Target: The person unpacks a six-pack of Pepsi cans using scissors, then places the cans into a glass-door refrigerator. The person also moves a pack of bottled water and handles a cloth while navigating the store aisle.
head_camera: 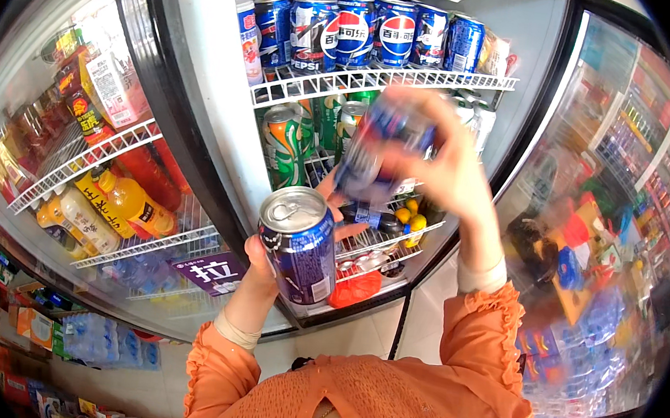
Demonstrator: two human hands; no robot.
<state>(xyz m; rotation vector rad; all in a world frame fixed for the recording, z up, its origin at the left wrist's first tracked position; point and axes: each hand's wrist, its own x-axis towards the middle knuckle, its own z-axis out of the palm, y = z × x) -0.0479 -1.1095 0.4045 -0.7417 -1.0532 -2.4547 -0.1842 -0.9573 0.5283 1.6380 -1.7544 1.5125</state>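
Note:
My left hand [263, 265] is closed around a blue Pepsi can [306, 254], held upright with its silver pull-tab top facing me. In my right hand [436, 158] is a second blue can [380, 147], tilted and blurred. It is in front of the open fridge, above the first can and slightly right of it. Behind and above it, a white wire shelf [384, 78] carries a row of blue Pepsi cans [352, 32]. Part of the shelf below is hidden by my right hand and its can.
Green and orange cans [284, 143] stand on the second shelf. Lower down are yellow-capped bottles [410, 216] and a red plastic bag [356, 288]. The fridge's open glass door [599, 234] stands to the right. A glass-fronted section with juice bottles [136, 205] is at left.

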